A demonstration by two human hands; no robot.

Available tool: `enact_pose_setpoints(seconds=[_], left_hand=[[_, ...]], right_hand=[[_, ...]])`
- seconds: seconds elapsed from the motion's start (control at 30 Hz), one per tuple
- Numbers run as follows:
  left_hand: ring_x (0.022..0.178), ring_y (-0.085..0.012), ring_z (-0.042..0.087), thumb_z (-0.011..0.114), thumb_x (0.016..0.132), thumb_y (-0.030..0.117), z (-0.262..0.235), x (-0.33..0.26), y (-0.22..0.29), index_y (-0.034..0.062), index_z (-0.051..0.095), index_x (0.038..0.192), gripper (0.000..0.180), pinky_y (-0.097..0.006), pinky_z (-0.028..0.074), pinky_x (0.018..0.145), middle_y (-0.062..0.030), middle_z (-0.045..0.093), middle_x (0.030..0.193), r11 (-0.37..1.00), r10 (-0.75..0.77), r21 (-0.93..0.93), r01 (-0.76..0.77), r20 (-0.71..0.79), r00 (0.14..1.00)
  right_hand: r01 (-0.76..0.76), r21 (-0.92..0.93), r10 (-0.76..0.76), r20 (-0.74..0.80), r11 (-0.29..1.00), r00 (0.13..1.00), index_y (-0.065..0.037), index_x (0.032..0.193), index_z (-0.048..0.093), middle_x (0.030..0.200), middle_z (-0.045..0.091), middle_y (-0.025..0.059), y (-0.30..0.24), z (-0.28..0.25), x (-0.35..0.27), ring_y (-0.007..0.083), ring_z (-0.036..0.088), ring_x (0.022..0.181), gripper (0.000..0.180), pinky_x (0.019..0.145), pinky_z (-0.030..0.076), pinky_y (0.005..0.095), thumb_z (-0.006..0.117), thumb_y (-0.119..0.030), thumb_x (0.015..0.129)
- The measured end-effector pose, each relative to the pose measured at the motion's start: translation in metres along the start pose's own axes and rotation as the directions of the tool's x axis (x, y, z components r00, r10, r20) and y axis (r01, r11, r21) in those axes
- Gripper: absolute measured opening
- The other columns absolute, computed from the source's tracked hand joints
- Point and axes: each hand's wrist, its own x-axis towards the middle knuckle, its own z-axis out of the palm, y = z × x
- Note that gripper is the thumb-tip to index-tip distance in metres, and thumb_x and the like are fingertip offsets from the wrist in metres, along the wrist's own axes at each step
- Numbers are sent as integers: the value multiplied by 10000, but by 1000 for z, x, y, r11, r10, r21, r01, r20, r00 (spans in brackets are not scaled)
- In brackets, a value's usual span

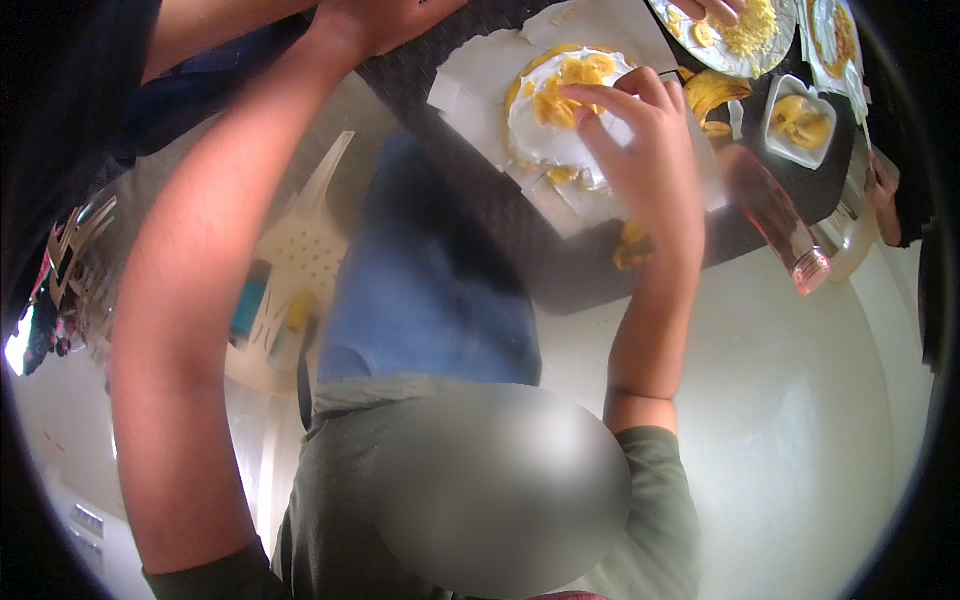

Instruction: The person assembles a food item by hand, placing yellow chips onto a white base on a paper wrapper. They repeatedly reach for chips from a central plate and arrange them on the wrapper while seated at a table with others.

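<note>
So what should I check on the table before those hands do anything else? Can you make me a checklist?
1. Cake resting on the white paper: ok.
2. Right hand pinching one of the yellow pieces on top: cannot tell; the fingertips are right there, but the grip isn't clear.
3. Left hand clear of the cake: ok; it's off to the side, partly cut off by the picture's edge.
4. Yellow pieces in the small white dish: ok, some are there.
5. Banana peel off the cream: ok, it's beside the cake.
6. Pink bottle safely away from the table edge: cannot tell from this angle.
</note>
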Motion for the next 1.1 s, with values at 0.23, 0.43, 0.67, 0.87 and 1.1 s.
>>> enact_pose_setpoints(seconds=[0.23, 0.43, 0.67, 0.87, 1.1], left_hand=[[974, -374, 699, 693, 1045, 344, 19, -3, -12, 78, 654, 1131, 283, -493, 539, 897, -136, 699, 979, 979, 135, 176, -102, -186, 973], [1038, -388, 682, 693, 1030, 360, 5, 2, 1, 63, 688, 1110, 308, -514, 517, 942, -166, 708, 1053, 988, 131, 100, -116, -159, 979], [1035, -382, 684, 692, 1023, 351, 8, 3, -2, 53, 693, 1130, 317, -507, 516, 938, -162, 709, 1051, 983, 138, 144, -114, -168, 976], [1053, -384, 679, 691, 1024, 344, 10, 2, -7, 45, 684, 1154, 326, -501, 515, 943, -169, 700, 1073, 980, 137, 167, -109, -168, 976], [1067, -405, 683, 708, 1020, 272, 13, 8, -2, 40, 672, 1148, 267, -503, 520, 958, -188, 698, 1069, 994, 45, 104, -39, -58, 997]], right_hand=[[51, -15, -50, 63, 999, 997, -246, 1099, 874, 970, 639, 61, -14, -14, -7, 306, 608, 1016, 248, 907, 547, 422, 817, -188, 864], [-228, 92, 241, -166, 969, 956, -194, 1100, 856, 945, 653, 82, 16, -54, 3, 298, 636, 984, 199, 892, 550, 436, 787, -201, 913], [-476, -164, 346, -494, 864, 798, -171, 1069, 830, 1056, 734, 77, 49, -44, 37, 296, 671, 1046, 269, 884, 539, 464, 778, -392, 927], [-474, -241, 281, -555, 847, 783, -154, 1058, 818, 1072, 738, 73, 62, -38, 52, 304, 674, 1065, 315, 877, 537, 475, 780, -434, 919], [-523, -234, 262, -660, 820, 705, -232, 1159, 800, 1167, 738, 64, 86, -41, 77, 311, 698, 1105, 350, 912, 583, 470, 813, -466, 899]])
